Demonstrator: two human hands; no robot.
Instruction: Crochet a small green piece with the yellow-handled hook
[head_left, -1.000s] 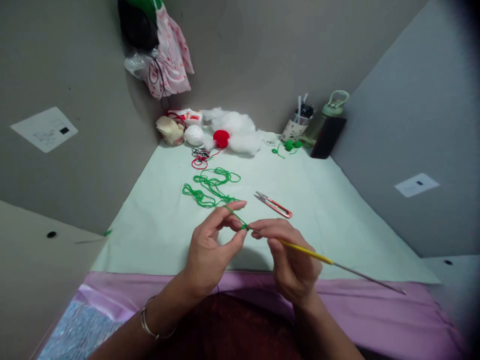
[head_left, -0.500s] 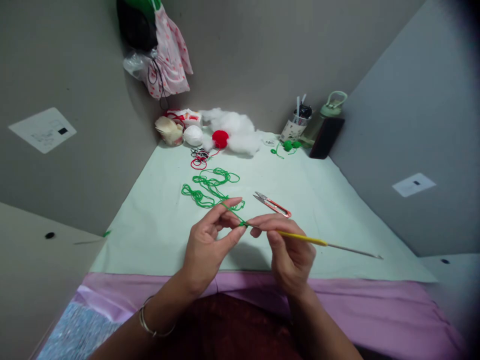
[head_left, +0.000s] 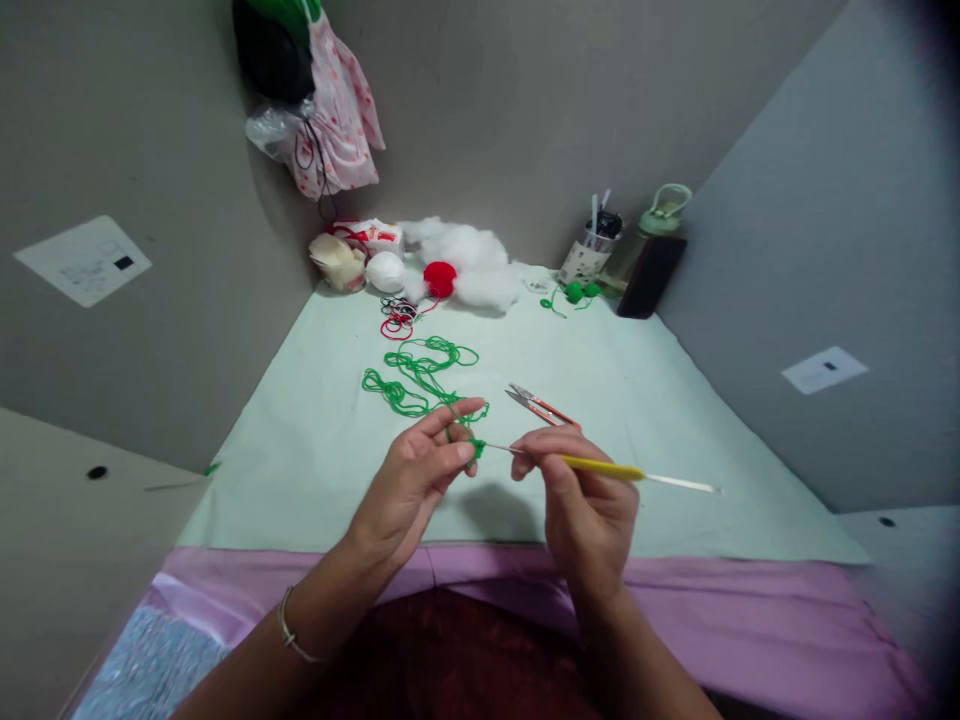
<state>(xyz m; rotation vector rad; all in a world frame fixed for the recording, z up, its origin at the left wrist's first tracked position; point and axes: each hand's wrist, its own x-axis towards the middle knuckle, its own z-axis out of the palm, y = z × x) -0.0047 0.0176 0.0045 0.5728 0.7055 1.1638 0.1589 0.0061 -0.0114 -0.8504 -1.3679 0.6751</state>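
Between thumb and fingers, my left hand (head_left: 420, 470) pinches a small piece of green crochet work (head_left: 477, 450). A strand runs up over the raised index finger. My right hand (head_left: 585, 500) grips a crochet hook (head_left: 604, 467) by its yellow handle; one metal end points left and meets the green piece, the other sticks out to the right. Whether the tip sits inside a stitch is too small to tell. Beyond the left fingers, loose green yarn (head_left: 424, 372) lies in loops on the cloth. Thread snips (head_left: 541, 406) with orange handles rest just past the right hand.
Along the back stand a white yarn ball (head_left: 386, 271), a red ball (head_left: 439, 279), white stuffing (head_left: 480, 255), a pen cup (head_left: 589, 255), a green bottle (head_left: 664, 215) and a dark phone (head_left: 651, 277). Small green pieces (head_left: 574, 292) lie near the cup. Grey partitions (head_left: 817, 250) enclose the table.
My right hand has turned the hook, so its free right end has swung up and left. The left thumb has shifted on the green piece, which now shows more plainly.
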